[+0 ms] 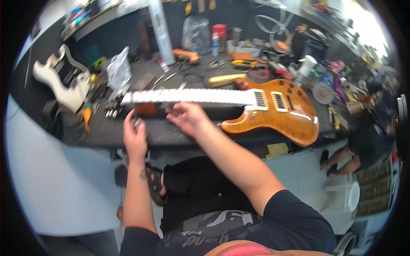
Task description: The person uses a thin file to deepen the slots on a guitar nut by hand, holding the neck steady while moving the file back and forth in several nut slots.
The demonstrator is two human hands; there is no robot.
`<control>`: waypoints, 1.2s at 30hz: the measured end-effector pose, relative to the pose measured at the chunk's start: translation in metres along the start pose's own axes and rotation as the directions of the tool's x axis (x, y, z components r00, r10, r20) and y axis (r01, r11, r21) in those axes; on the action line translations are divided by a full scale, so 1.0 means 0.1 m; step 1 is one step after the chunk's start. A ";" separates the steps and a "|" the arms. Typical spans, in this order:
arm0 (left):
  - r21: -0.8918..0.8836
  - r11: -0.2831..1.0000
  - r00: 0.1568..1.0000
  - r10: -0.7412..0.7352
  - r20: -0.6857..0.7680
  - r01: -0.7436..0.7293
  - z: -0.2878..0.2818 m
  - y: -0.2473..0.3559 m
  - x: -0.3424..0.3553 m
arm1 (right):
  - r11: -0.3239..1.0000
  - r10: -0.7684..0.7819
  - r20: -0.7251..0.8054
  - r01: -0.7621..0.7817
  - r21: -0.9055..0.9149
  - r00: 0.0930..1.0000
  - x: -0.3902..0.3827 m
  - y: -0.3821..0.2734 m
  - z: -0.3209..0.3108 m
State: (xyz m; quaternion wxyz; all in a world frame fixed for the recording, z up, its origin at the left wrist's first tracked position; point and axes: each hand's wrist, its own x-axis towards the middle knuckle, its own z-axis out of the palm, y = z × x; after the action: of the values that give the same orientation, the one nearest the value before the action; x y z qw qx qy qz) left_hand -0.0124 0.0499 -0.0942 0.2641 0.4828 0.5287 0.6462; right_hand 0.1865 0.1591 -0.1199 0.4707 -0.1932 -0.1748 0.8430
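An electric guitar with an amber, glossy body lies face up along the bench, its neck pointing left. White covering, perhaps tape, runs along the fretboard. Just below the headstock end, my left hand is raised with finger and thumb closed around something small and dark that I cannot make out. My right hand hovers by the near side of the neck, palm partly up, fingers apart and slightly curled, holding nothing visible. A reddish-brown block sits under the neck between my hands.
A white guitar body stands at the left beside a crumpled plastic bag. Tools, a spray bottle, a wooden-handled tool and a tape roll crowd the bench's back and right. Another person stands at the right.
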 end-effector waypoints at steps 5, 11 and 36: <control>0.357 0.930 0.997 0.077 0.032 -0.083 0.06 0.22 -0.19 | 0.985 0.043 0.071 -0.030 -0.172 0.997 -0.07 -0.16 0.14; 0.588 0.765 0.962 0.163 0.221 -0.265 0.18 0.75 -0.58 | 0.993 0.000 0.104 0.012 -0.120 0.995 -0.14 -0.12 0.15; 0.837 0.540 0.955 -0.192 0.225 -0.088 0.66 1.03 -0.36 | 0.998 -0.052 0.120 0.055 -0.019 0.991 -0.13 -0.10 -0.01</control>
State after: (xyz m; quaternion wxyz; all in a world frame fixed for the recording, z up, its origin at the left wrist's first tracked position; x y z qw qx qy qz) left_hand 0.0790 0.0164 -0.0117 0.0941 0.6230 0.7425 0.2275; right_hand 0.2007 0.1531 -0.1138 0.4798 -0.1429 -0.2170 0.8380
